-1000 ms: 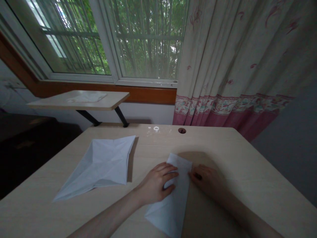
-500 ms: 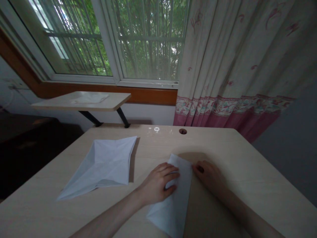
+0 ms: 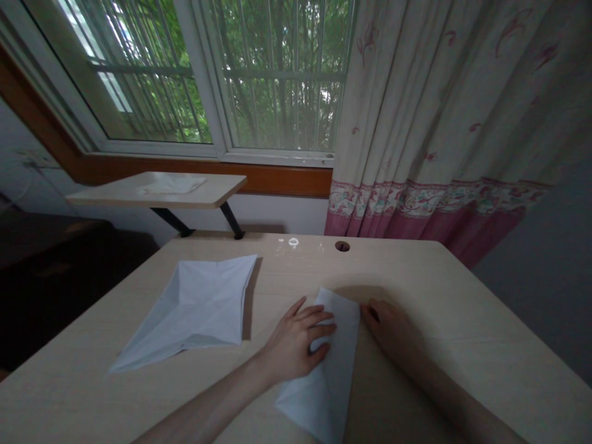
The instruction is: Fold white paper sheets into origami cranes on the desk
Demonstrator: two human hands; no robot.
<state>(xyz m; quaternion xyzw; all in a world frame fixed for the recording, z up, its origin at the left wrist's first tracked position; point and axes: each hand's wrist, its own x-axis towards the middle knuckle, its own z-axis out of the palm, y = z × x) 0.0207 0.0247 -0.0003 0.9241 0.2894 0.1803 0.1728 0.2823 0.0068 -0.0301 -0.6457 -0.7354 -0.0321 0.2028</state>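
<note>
Folded paper point(image 3: 330, 376) flat under left hand point(image 3: 296, 342) — right hand point(image 3: 393, 327) seemingly touching edge.

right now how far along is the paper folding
Done: one white sheet, creased and folded, lies at the left of the desk with no hand on it. In hand: a second folded paper lies under the left hand, and the right hand touches its right edge. Left: probably more creases on this narrower piece, but how many cannot be told.
</note>
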